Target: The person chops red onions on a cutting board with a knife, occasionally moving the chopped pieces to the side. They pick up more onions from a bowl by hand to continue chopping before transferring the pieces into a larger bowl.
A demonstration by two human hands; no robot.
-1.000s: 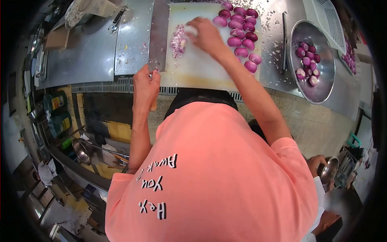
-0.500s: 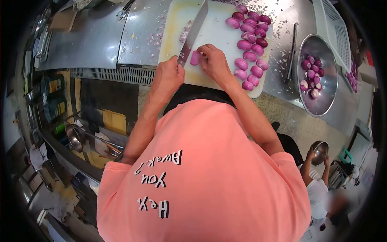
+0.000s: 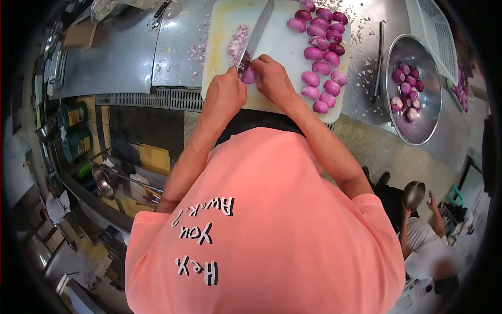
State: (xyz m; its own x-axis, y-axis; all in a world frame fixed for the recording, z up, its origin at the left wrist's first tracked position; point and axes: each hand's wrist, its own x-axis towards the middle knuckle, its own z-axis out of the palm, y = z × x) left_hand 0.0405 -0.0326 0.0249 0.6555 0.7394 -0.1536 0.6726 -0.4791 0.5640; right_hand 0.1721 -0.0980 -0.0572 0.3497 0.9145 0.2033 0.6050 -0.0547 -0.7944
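My left hand (image 3: 225, 95) grips the handle of a large knife (image 3: 259, 29), whose blade runs up across the white cutting board (image 3: 282, 36). My right hand (image 3: 269, 76) holds a purple onion piece (image 3: 249, 77) down on the board, fingers curled, right against the blade. The blade rests on that piece. A small pile of chopped onion (image 3: 237, 44) lies just left of the blade. Several peeled purple onion halves (image 3: 321, 57) lie in rows on the right part of the board.
A steel bowl (image 3: 418, 128) with several peeled onions stands right of the board, a white perforated basket (image 3: 434, 31) beyond it, a dark tool (image 3: 377, 63) between. Onion scraps litter the steel counter (image 3: 125, 57). Another person (image 3: 426, 246) at lower right holds a steel bowl (image 3: 413, 194).
My right hand came back from the chopped pile with an onion piece to the board's near edge. My left hand swung the knife from the board's left side onto that piece.
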